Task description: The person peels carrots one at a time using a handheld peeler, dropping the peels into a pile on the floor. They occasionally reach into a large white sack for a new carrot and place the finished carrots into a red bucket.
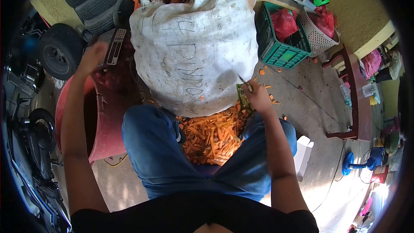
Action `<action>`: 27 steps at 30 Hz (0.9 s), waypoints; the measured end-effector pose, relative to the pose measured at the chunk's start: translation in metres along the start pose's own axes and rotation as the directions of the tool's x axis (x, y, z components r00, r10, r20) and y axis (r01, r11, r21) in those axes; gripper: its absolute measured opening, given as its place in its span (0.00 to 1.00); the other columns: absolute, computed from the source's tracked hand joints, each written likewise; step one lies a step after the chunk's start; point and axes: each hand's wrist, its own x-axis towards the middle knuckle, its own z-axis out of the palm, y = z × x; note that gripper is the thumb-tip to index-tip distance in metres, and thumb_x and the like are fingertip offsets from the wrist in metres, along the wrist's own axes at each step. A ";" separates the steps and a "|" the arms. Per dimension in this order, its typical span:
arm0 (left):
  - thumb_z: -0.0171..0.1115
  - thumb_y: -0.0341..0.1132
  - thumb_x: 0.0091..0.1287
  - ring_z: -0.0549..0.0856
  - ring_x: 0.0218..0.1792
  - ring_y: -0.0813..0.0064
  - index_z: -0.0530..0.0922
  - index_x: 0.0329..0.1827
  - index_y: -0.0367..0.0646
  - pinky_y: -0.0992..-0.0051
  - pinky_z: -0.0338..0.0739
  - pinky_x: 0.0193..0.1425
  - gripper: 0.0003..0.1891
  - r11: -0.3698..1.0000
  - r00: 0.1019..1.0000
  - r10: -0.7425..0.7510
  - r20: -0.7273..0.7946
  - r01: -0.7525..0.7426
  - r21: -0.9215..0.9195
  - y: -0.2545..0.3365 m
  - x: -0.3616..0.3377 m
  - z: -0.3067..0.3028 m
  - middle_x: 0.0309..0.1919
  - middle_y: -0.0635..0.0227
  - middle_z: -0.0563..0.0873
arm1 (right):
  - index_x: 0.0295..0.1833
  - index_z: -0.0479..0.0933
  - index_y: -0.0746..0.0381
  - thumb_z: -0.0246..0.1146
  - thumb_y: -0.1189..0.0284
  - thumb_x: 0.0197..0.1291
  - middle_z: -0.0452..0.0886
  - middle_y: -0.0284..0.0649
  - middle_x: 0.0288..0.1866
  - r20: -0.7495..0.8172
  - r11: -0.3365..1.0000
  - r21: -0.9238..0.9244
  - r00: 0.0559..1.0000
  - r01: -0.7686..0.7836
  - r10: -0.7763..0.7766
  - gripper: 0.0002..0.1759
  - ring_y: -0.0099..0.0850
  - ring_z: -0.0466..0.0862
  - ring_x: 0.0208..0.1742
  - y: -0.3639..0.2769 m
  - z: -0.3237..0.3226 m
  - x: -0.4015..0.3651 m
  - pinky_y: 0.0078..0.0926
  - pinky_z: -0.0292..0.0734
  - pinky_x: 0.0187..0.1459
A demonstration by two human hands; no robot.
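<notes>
My right hand [258, 96] is closed around a small knife [243, 80], its tip pointing up and left in front of a big white woven sack [194, 51] with handwriting on it. A green patterned piece [243, 99] hangs just beside that hand. My left hand [95, 55] is raised at the left, near a grey device with a keypad [114, 47]; its fingers are blurred, so their pose is unclear. Between my knees lies a heap of orange peelings or strips [211, 136], below the sack.
A red tub [110, 125] stands at the left, with tyres [60, 54] behind it. To the right are a green crate [280, 51], a white basket [317, 39] with red bags, a wooden bench frame [360, 99] and a blue fan [364, 162]. Orange bits lie on the floor.
</notes>
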 end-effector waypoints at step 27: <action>0.52 0.45 0.52 0.75 0.45 0.58 0.74 0.46 0.44 0.68 0.68 0.49 0.21 0.606 0.905 0.187 0.381 -0.412 0.681 0.199 0.215 0.147 0.46 0.55 0.75 | 0.30 0.68 0.64 0.54 0.61 0.52 0.74 0.52 0.21 0.164 0.984 0.008 0.971 -0.179 0.175 0.15 0.49 0.75 0.28 0.012 0.013 0.035 0.41 0.69 0.30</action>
